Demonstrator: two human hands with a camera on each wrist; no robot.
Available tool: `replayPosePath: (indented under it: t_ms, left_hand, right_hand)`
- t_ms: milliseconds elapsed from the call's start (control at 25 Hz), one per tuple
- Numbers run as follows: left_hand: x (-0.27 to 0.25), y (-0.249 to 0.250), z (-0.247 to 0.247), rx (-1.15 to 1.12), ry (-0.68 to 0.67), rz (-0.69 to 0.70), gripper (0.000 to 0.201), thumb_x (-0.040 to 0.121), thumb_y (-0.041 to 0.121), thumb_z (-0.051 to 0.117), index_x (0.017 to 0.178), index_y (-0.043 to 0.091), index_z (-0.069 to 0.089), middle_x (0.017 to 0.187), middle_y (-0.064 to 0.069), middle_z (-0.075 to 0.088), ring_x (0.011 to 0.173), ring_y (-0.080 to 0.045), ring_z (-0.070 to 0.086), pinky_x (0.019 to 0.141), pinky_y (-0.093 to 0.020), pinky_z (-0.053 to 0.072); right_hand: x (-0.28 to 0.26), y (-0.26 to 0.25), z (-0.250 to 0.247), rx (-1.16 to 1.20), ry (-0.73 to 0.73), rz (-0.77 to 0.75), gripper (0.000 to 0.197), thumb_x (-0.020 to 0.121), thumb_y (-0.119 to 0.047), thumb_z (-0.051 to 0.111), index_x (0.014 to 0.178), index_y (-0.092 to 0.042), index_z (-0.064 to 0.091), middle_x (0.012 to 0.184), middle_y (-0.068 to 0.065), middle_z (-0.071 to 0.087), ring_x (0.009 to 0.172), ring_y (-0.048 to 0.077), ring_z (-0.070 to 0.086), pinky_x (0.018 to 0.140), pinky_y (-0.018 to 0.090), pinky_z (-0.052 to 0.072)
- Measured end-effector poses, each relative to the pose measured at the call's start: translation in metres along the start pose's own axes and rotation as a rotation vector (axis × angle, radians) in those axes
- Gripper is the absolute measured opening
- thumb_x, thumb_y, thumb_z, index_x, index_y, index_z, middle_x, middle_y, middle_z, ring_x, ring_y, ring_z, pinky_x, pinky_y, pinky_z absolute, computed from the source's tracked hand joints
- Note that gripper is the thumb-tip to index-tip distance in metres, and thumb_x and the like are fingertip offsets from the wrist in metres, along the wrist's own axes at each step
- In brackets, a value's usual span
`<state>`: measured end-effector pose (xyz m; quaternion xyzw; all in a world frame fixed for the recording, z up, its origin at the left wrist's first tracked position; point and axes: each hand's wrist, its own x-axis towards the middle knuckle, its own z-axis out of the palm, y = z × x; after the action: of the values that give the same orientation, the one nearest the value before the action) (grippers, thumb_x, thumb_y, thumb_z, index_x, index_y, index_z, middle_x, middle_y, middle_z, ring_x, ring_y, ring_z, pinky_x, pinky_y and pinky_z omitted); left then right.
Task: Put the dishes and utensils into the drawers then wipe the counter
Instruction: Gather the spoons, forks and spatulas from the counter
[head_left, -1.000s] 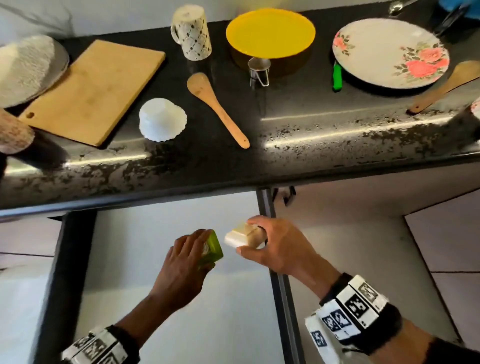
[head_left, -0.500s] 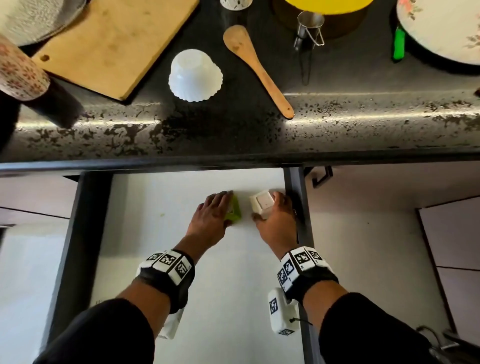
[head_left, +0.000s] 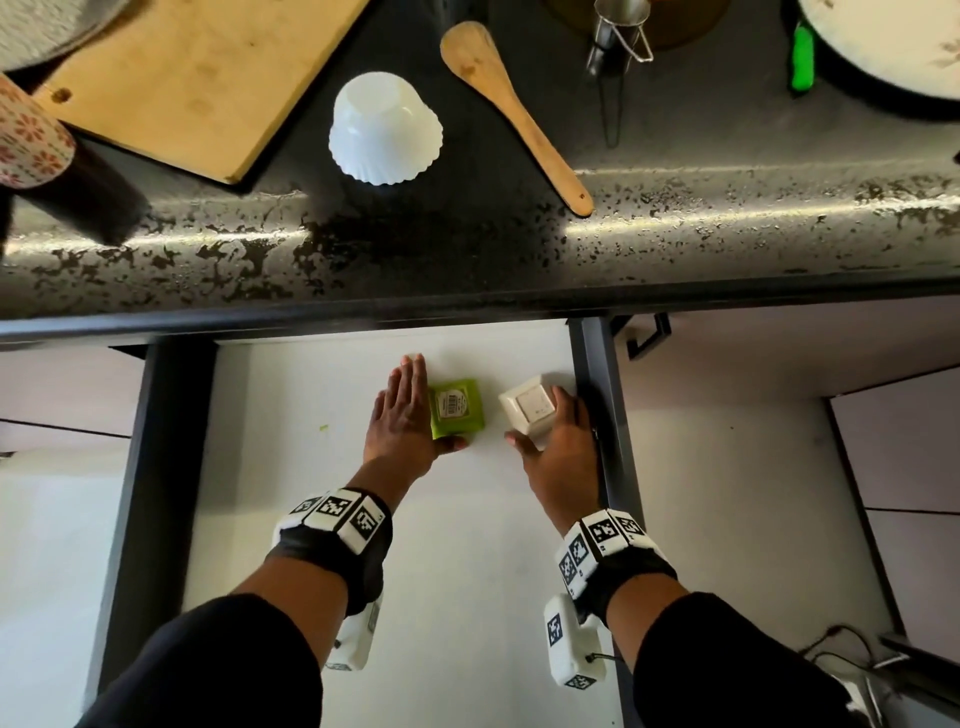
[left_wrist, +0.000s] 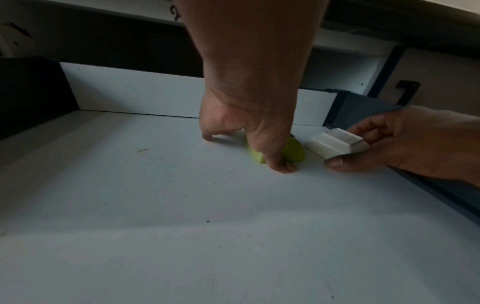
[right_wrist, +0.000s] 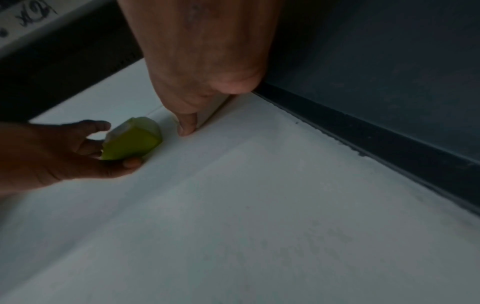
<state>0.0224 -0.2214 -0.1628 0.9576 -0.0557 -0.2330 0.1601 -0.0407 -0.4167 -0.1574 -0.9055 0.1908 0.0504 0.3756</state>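
Note:
A pulled-out drawer (head_left: 291, 519) with a white floor lies under the black counter. A small green square dish (head_left: 457, 413) lies upside down on that floor near the back, label up. My left hand (head_left: 402, 421) is beside it, fingers along its left edge and thumb hooked round its front edge; the right wrist view shows the green dish (right_wrist: 132, 142) between thumb and fingers. My right hand (head_left: 558, 441) grips a small white square dish (head_left: 530, 410), base up, against the drawer's right wall. In the left wrist view the white dish (left_wrist: 335, 144) is slightly tilted.
On the counter (head_left: 467, 249) stand an upturned white fluted bowl (head_left: 384, 135), a wooden spatula (head_left: 514, 114), a cutting board (head_left: 192, 78), a floral cup (head_left: 28, 140), a metal strainer (head_left: 621, 31), a green-handled tool (head_left: 802, 57) and a plate (head_left: 883, 47). The drawer's dark side walls (head_left: 597, 374) flank my hands.
Both hands went down into the drawer and carried the two dishes to its back right. My left hand has since slid off the green dish, uncovering its labelled base.

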Motion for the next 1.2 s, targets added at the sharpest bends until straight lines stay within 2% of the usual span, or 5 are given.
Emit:
replayPosePath:
  t_ms: [440,600,760,960,1200]
  left_hand:
    - [-0.048,0.031,0.006,0.216,0.288,0.254,0.068,0.074,0.041,0.078,0.132,0.010,0.059,0.136,-0.010,0.056,0.121,-0.032,0.055,0.098,-0.044,0.049]
    - [-0.040,0.032,0.009,0.204,0.139,0.207,0.088,0.078,0.046,0.074,0.149,0.010,0.036,0.155,-0.008,0.034,0.138,-0.031,0.041,0.109,-0.044,0.036]
    - [-0.009,0.051,-0.005,0.205,-0.012,0.204,0.086,0.097,0.049,0.047,0.153,0.023,-0.013,0.159,0.005,-0.022,0.150,-0.023,-0.011,0.121,-0.038,0.008]
    - [0.020,0.063,-0.023,0.244,-0.126,0.222,0.089,0.096,0.044,0.050,0.155,0.024,-0.013,0.161,0.007,-0.020,0.151,-0.021,-0.010,0.121,-0.035,0.009]
    - [0.015,0.067,-0.035,0.297,-0.231,0.212,0.097,0.096,0.040,0.054,0.152,0.019,-0.022,0.160,0.003,-0.025,0.150,-0.021,-0.012,0.123,-0.034,0.007]
  right_hand:
    - [0.040,-0.016,-0.010,-0.230,0.215,-0.160,0.061,0.084,-0.040,0.073,0.134,-0.012,0.053,0.124,0.019,0.058,0.106,0.033,0.063,0.076,0.036,0.055]
    - [0.031,-0.017,-0.016,-0.351,0.091,-0.241,0.051,0.087,-0.041,0.065,0.133,-0.020,0.054,0.139,0.016,0.048,0.116,0.033,0.059,0.081,0.037,0.057]
    - [0.027,-0.017,-0.018,-0.512,-0.089,-0.216,0.086,0.056,-0.034,0.088,0.134,-0.014,0.056,0.139,0.019,0.044,0.125,0.041,0.049,0.085,0.041,0.057]
    - [0.042,-0.037,-0.029,-0.462,-0.328,-0.026,0.084,0.094,-0.020,0.056,0.156,-0.021,-0.002,0.160,0.013,-0.012,0.147,0.034,0.013,0.117,0.038,0.025]
    - [0.034,-0.052,-0.022,-0.458,-0.225,-0.033,0.105,0.078,-0.032,0.076,0.152,0.001,0.009,0.158,0.021,0.002,0.145,0.038,0.013,0.115,0.046,0.028]
